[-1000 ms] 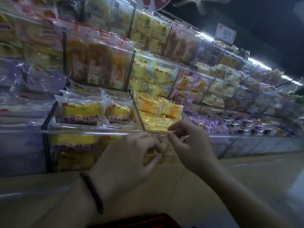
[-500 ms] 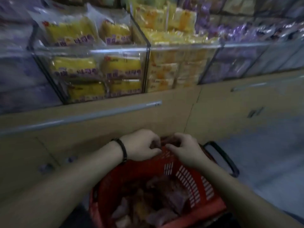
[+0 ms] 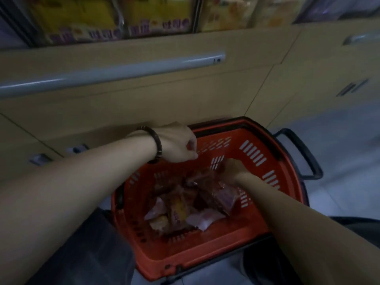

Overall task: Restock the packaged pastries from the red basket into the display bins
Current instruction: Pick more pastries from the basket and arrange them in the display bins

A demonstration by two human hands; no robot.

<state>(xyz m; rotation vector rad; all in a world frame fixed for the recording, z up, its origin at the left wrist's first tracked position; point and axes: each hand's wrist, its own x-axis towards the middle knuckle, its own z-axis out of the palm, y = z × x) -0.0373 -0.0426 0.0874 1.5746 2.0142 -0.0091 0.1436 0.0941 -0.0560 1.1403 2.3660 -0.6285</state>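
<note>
The red basket (image 3: 205, 249) stands on the floor below me, with several packaged pastries (image 3: 176, 210) piled in its bottom. My right hand (image 3: 233, 168) is deep inside the basket at its far side, resting on a clear-wrapped pastry (image 3: 205, 177); its fingers are hidden in the dark. My left hand (image 3: 178, 147), with a dark bracelet at the wrist, hovers over the basket's far left rim with fingers loosely curled and nothing in them. The display bins (image 3: 82, 17) with yellow packs run along the top edge.
A beige cabinet front with a long grey rail (image 3: 115, 68) stands between the bins and the basket. The basket's black handle (image 3: 304, 153) sticks out to the right over grey floor. My dark trouser leg (image 3: 86, 254) is at the lower left.
My view has dropped from the bins to the basket. Both hands left the bin edge; the right hand has gone down from the basket rim onto the pastries, while the left stays near the rim.
</note>
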